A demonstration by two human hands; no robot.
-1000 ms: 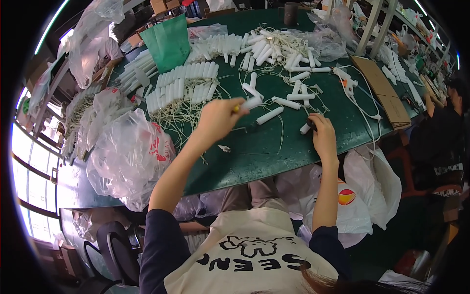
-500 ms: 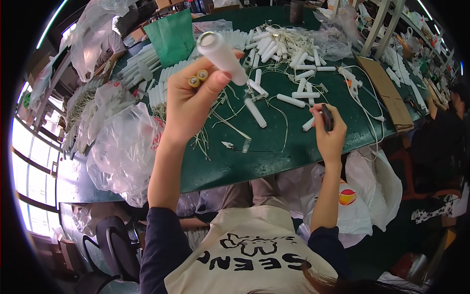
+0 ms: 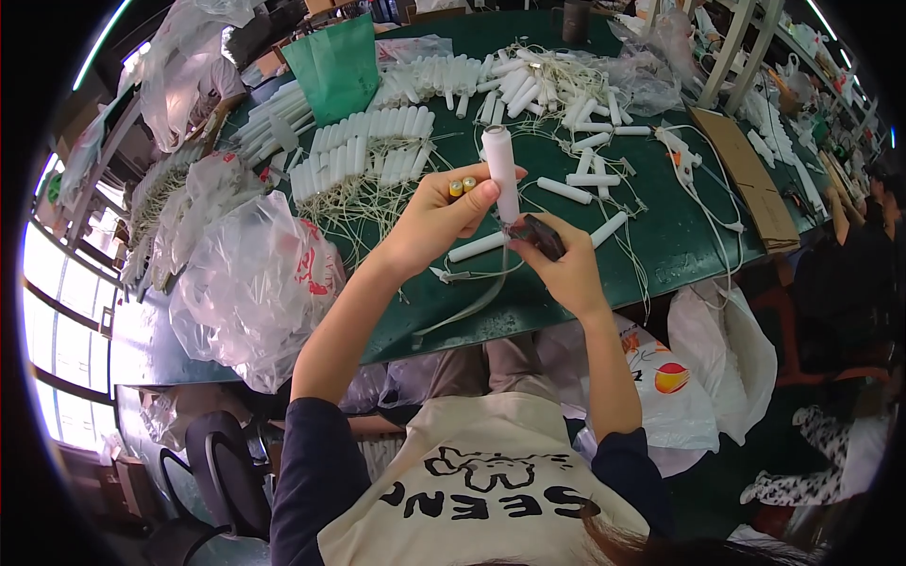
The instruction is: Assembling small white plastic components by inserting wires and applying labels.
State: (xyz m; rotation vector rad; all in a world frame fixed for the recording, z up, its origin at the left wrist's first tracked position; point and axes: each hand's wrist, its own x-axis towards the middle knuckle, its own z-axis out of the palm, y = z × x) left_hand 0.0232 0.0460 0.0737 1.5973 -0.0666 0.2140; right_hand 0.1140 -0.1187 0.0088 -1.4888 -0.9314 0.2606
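A white plastic tube (image 3: 503,174) stands upright in the closed fingers of my left hand (image 3: 436,215), its round end facing up. The same hand also has small gold-coloured cylinders (image 3: 462,187) tucked between its fingers. Closed around a dark, blocky hand tool (image 3: 544,236), my right hand (image 3: 573,272) is at the tube's lower end. The tool's exact kind does not show. Thin pale wires hang below the tube, and a clear strip (image 3: 486,300) trails toward the table's front edge. Just under the hands lies another white tube (image 3: 478,247).
White tubes with wires (image 3: 363,151) lie in rows at the left, near a green bag (image 3: 332,71). A tangled pile of tubes (image 3: 528,85) sits at the back. Clear plastic bags (image 3: 250,283), a white power cord (image 3: 708,203) and cardboard (image 3: 746,179) flank the green table (image 3: 566,307).
My left hand has come down and to the right, bringing the tube from tilted to upright. My right hand has moved left with the dark tool to the tube's lower end.
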